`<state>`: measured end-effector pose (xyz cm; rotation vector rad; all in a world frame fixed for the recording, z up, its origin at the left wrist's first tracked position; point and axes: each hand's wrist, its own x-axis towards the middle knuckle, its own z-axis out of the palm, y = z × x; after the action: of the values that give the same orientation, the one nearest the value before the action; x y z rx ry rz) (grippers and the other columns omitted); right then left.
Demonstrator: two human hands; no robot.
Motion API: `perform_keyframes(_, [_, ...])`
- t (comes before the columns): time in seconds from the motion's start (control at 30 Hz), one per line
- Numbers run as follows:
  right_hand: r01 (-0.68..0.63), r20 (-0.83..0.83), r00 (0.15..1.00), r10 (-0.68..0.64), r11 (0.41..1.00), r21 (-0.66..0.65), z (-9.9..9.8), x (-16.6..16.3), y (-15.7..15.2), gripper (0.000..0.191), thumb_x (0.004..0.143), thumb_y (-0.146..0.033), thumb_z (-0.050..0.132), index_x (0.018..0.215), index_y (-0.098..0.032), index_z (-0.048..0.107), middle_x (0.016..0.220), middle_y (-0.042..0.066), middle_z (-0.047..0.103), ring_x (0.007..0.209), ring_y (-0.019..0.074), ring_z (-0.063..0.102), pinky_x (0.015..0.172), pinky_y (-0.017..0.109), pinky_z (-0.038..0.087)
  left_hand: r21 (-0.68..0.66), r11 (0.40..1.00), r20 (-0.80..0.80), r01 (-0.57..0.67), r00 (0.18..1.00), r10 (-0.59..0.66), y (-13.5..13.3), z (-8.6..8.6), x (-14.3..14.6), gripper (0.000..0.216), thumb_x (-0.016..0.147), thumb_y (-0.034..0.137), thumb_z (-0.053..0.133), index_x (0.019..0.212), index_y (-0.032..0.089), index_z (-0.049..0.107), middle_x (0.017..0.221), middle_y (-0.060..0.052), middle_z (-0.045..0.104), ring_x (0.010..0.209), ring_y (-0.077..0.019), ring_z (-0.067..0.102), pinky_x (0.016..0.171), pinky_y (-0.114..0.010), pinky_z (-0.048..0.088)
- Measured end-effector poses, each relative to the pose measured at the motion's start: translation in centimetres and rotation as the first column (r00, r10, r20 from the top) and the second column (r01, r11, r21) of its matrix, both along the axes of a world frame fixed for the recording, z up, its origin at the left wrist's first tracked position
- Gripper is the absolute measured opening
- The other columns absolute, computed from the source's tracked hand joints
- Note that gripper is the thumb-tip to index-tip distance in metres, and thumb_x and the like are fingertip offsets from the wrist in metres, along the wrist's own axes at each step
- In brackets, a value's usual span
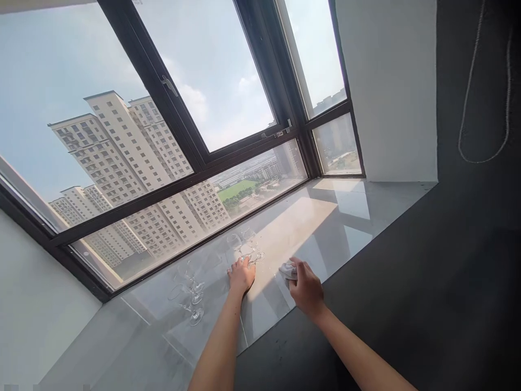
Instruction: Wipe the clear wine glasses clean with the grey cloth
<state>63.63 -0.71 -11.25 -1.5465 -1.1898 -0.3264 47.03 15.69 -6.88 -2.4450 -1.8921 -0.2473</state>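
Left hand (241, 275) flat on the sill (334, 222), fingertips touching the wine glass (249, 247) base near the window-side edge, not gripping. Right hand (306, 288) closed around the cloth (288, 270), just beside, toward the front edge.

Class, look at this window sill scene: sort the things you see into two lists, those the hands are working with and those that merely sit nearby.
In hand:
- left hand, at the base of the wine glasses near the window
- right hand, gripping a small white cloth

Just nearby:
- two more glasses further left on the marble sill
- window handle
- cord hanging on the dark wall
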Motion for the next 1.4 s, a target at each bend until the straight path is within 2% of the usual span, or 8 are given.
perform_keyframes(0.17, [-0.003,0.001,1.0,0.003,1.0,0.006,0.3,0.0,-0.1,0.046,0.075,-0.005,0.047,0.118,-0.02,0.05,0.099,0.008,0.066,0.084,0.0223,0.066,0.063,0.027,0.049,0.036,0.999,-0.003,-0.027,1.0,0.028,-0.6,-0.5,-1.9,0.052,0.091,0.047,0.038,0.139,0.03,0.05,0.151,-0.008,0.044,0.139,-0.0316,0.034,0.115,-0.058,0.017])
perform_keyframes(0.47, [0.011,0.015,1.0,-0.01,1.0,-0.024,0.1,0.0,-0.1,0.045,0.077,-0.006,0.047,0.12,-0.021,0.048,0.099,0.008,0.065,0.083,0.0239,0.066,0.061,0.028,0.047,-0.024,0.953,0.034,-0.303,0.952,0.304,-0.8,0.0,-8.0,0.064,0.089,0.059,0.031,0.141,0.028,0.048,0.156,-0.011,0.037,0.142,-0.035,0.032,0.115,-0.057,0.021])
perform_keyframes(0.77, [0.017,0.021,1.0,-0.017,1.0,-0.007,-0.4,-0.1,0.3,0.043,0.08,-0.006,0.045,0.12,-0.021,0.048,0.097,0.008,0.065,0.08,0.0224,0.065,0.056,0.026,0.044,0.067,0.934,0.123,-0.351,0.932,0.342,-1.3,-0.2,-8.7,0.06,0.088,0.056,0.039,0.137,0.024,0.051,0.148,-0.017,0.045,0.141,-0.0351,0.035,0.114,-0.053,0.024])
perform_keyframes(0.83, [0.022,0.01,1.0,-0.021,1.0,-0.009,-0.3,-0.1,0.3,0.043,0.079,-0.005,0.046,0.119,-0.021,0.048,0.098,0.008,0.065,0.08,0.0229,0.065,0.058,0.027,0.045,0.127,0.956,0.154,-0.265,0.957,0.245,-2.2,-0.4,-8.4,0.055,0.089,0.05,0.041,0.133,0.021,0.054,0.142,-0.017,0.049,0.135,-0.0338,0.041,0.112,-0.05,0.029])
perform_keyframes(0.93, [0.021,-0.009,1.0,-0.021,1.0,-0.018,-0.1,-0.3,0.2,0.044,0.078,-0.005,0.047,0.119,-0.021,0.048,0.099,0.007,0.065,0.081,0.0233,0.065,0.059,0.028,0.045,0.182,0.982,0.185,0.052,0.979,-0.086,-3.4,-0.6,-6.6,0.043,0.09,0.038,0.042,0.127,0.021,0.058,0.134,-0.012,0.055,0.127,-0.0278,0.048,0.108,-0.043,0.036])
perform_keyframes(1.07, [0.015,-0.035,0.999,-0.016,1.0,-0.021,0.2,-0.3,0.1,0.047,0.076,-0.003,0.047,0.119,-0.021,0.048,0.099,0.006,0.065,0.084,0.0226,0.065,0.062,0.027,0.046,0.159,0.909,0.184,0.386,0.893,-0.411,-4.4,-0.9,-1.7,0.046,0.09,0.036,0.044,0.133,0.025,0.056,0.141,-0.01,0.052,0.131,-0.0278,0.045,0.11,-0.045,0.036])
perform_keyframes(1.23, [0.0,-0.029,1.0,0.0,1.0,-0.006,0.5,-0.2,-0.1,0.048,0.075,-0.002,0.047,0.119,-0.022,0.049,0.098,0.006,0.065,0.085,0.0219,0.066,0.065,0.028,0.048,0.009,0.977,0.142,0.214,0.967,-0.213,-4.2,-0.2,3.7,0.058,0.088,0.046,0.045,0.145,0.033,0.044,0.158,-0.006,0.033,0.143,-0.0323,0.031,0.116,-0.053,0.023])
perform_keyframes(1.4, [0.008,-0.006,1.0,-0.008,1.0,0.016,0.6,-0.1,-0.3,0.049,0.074,-0.002,0.046,0.119,-0.022,0.048,0.097,0.006,0.066,0.084,0.0218,0.066,0.065,0.028,0.049,-0.069,0.988,0.075,0.142,0.988,-0.136,-3.9,0.6,4.2,0.054,0.092,0.046,0.038,0.143,0.033,0.047,0.157,-0.002,0.037,0.145,-0.0272,0.028,0.119,-0.052,0.016])
